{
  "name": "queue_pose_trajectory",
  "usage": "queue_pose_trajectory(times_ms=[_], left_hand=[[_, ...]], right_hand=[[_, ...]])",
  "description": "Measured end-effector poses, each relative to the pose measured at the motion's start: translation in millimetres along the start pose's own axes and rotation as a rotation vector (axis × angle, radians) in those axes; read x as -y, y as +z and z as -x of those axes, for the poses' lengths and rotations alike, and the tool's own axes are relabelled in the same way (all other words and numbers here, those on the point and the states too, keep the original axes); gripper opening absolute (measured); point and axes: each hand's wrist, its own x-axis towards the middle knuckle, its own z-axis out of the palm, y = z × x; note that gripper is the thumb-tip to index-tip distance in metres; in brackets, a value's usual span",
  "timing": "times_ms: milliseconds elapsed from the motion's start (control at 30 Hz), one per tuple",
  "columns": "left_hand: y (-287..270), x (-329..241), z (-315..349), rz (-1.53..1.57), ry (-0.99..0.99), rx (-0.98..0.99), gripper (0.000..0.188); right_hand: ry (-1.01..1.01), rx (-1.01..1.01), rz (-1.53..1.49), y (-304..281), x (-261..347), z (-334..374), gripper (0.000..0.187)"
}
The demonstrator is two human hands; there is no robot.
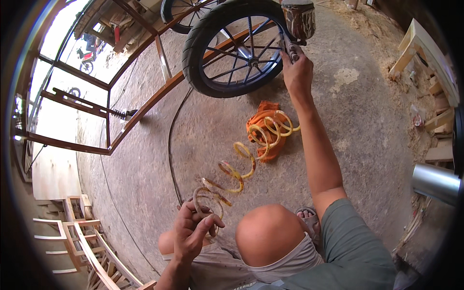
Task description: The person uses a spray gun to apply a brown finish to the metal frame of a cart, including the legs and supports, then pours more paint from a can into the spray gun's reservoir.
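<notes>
Left grip: the left hand (193, 232) is clenched around the near end of a coiled hose (241, 159), fingers curled over its last loops, low in the view beside the bent knees.
Right grip: the right hand (297, 72) is closed on the handle of an air tool (297, 21), arm stretched straight out ahead, wrist raised.
Hose: yellowish, grimy coils run across the floor (362, 121) from the left hand toward the right arm, passing over an orange cloth (261, 125).
Tool: its dark, worn body sits just above the right hand, pressed against the rim of a wheel (232, 46).
Wheel: black tyre, blue spokes, upright, leaning by a wooden frame (140, 111); a second wheel shows behind it.
Floor: bare concrete with sawdust; a thin black cable (170, 145) curves along it left of the hose.
Around: wooden chair frames (77, 232) at lower left, timber offcuts (435, 72) at right, a metal tube (435, 182) at the right edge.
</notes>
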Motion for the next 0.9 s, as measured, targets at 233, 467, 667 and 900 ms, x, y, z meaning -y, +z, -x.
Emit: queue_pose_trajectory(times_ms=[233,467,667,900], left_hand=[[-4.4,0.7,-1.4,0.050,0.018,0.009,0.021],[-15.6,0.4,5.3,0.043,0.007,0.013,0.025],[-30.5,-2.9,14.9,0.111,-0.070,0.110,0.031],[-48.8,-2.6,10.9,0.086,-0.036,0.206,0.034]], right_hand=[[0.016,0.027,-0.121,20.2,0.8,5.8,0.032],[0.019,-0.047,0.140,29.2,8.3,6.7,0.031],[0.004,-0.012,-0.161,38.0,7.0,18.2,0.029],[0.112,0.051,-0.133,42.0,15.9,22.8,0.031]])
